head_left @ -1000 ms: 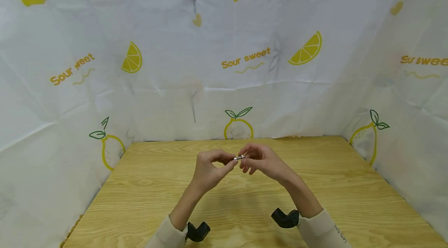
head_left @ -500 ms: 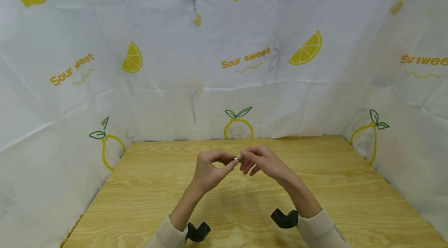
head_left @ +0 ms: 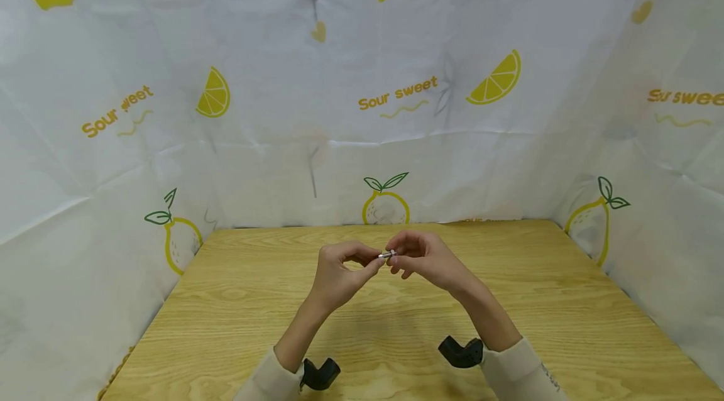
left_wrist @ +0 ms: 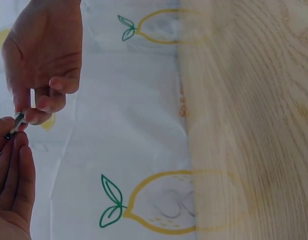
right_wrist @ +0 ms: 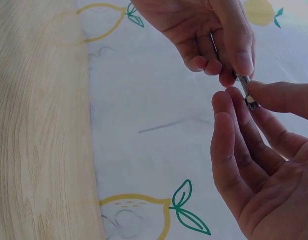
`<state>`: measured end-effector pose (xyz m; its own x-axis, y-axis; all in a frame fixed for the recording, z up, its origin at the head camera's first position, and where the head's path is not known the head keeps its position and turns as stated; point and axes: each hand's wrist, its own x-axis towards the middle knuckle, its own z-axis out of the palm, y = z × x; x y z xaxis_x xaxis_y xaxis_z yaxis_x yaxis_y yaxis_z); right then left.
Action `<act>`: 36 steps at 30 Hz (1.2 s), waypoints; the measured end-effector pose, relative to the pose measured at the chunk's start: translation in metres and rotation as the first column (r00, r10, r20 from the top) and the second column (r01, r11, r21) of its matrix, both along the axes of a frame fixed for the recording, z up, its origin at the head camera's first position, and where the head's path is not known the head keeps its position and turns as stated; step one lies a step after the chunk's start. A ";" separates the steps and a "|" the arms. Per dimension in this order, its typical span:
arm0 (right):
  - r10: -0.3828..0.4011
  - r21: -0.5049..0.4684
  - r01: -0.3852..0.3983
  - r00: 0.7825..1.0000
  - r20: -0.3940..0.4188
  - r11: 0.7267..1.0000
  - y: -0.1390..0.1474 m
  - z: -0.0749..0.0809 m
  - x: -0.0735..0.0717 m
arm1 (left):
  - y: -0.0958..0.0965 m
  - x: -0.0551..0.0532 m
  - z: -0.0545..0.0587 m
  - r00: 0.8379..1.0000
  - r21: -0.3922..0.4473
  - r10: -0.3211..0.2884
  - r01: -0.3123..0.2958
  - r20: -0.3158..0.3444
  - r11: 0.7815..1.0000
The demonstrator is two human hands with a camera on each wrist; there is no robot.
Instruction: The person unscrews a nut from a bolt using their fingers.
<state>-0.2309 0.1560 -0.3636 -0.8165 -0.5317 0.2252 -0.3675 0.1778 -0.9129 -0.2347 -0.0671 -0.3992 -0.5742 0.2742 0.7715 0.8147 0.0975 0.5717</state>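
A small silvery metal bolt (head_left: 387,255) is held up above the wooden table, between my two hands. Thumb and index finger of my left hand (head_left: 341,275) pinch its left end. At the bolt's other end sits a wider nut (right_wrist: 252,103), with the thumb and index finger of my right hand (head_left: 427,261) around it. The right wrist view shows the bolt's threaded shank (right_wrist: 245,86) between the two sets of fingertips. My other right fingers (right_wrist: 226,150) stretch out beside it. In the left wrist view the bolt (left_wrist: 16,122) is partly covered by fingertips.
The wooden table (head_left: 254,300) spreads under both forearms. White cloth (head_left: 271,175) printed with lemons hangs behind it and on both sides. Black camera mounts (head_left: 321,374) sit at each wrist, by the beige sleeves.
My right thumb and index finger rolled over the nut half a second ago, thumb upward, and are now back much as they were at first. The left hand stays still.
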 end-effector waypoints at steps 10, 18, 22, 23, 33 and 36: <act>-0.041 0.065 0.039 0.999 0.022 0.997 0.000 -0.001 -0.003 | 0.002 -0.002 -0.002 0.999 -0.003 0.003 -0.003 -0.047 1.000; -0.020 0.069 0.016 0.998 0.056 0.997 -0.002 -0.002 -0.004 | 0.001 -0.002 -0.003 0.998 -0.003 0.012 -0.013 -0.069 1.000; -0.004 0.044 0.002 0.999 0.040 0.999 -0.001 0.000 -0.002 | 0.000 -0.001 -0.002 1.000 -0.004 0.012 -0.012 -0.027 1.000; 0.004 0.035 -0.005 0.999 0.032 0.999 -0.001 0.000 -0.001 | 0.000 -0.001 -0.001 1.000 -0.002 0.014 -0.014 -0.018 1.000; 0.018 -0.001 -0.018 1.000 0.016 1.000 0.000 0.001 0.000 | 0.000 0.001 0.000 1.000 0.004 0.022 -0.022 0.007 1.000; 0.007 0.036 -0.008 1.000 0.025 0.999 -0.001 0.001 0.000 | 0.000 0.000 0.000 1.000 0.005 0.019 -0.019 -0.017 1.000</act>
<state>-0.2313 0.1554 -0.3624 -0.8177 -0.5450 0.1854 -0.3462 0.2083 -0.9147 -0.2347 -0.0666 -0.3995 -0.5657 0.2597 0.7826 0.8225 0.1106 0.5578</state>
